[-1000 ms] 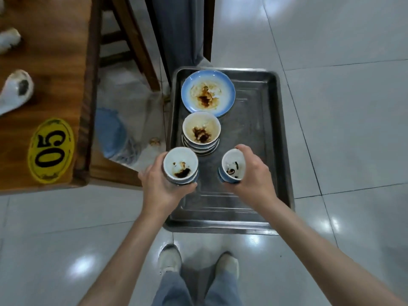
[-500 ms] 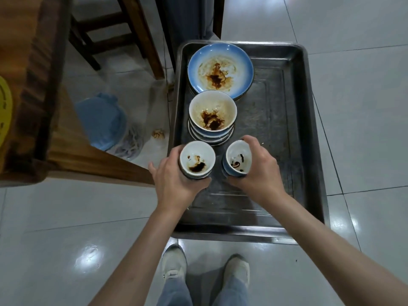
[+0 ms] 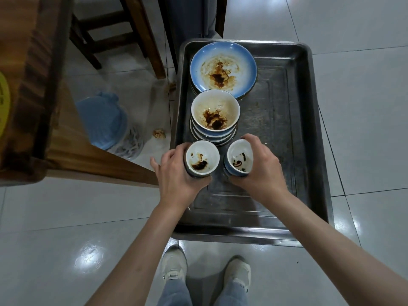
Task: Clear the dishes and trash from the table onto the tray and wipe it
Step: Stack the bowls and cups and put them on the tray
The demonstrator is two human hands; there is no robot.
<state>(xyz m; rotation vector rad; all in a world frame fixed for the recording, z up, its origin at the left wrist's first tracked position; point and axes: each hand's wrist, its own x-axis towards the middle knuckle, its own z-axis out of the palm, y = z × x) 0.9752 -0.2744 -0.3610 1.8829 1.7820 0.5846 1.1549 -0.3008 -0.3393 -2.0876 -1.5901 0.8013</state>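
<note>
Below, a wooden table (image 3: 33, 85) fills the left edge, a yellow sticker on its top, and a steel tray (image 3: 287, 133) sits low over the tiled floor (image 3: 55, 217). On the tray's far end lies a blue plate (image 3: 223, 69) smeared with brown sauce; just in front of it stands a stack of bowls (image 3: 215, 117), the top one stained. Nearer the person, the left hand (image 3: 176, 175) wraps around a small stained cup (image 3: 202, 160), while the right hand (image 3: 260, 168) grips a second cup (image 3: 239, 157), tilted inward. Both cups are over the tray, just beside the bowls. Beside the tray, a blue bag (image 3: 103, 120) rests on the floor with a crumpled scrap (image 3: 159, 134) near it.
</note>
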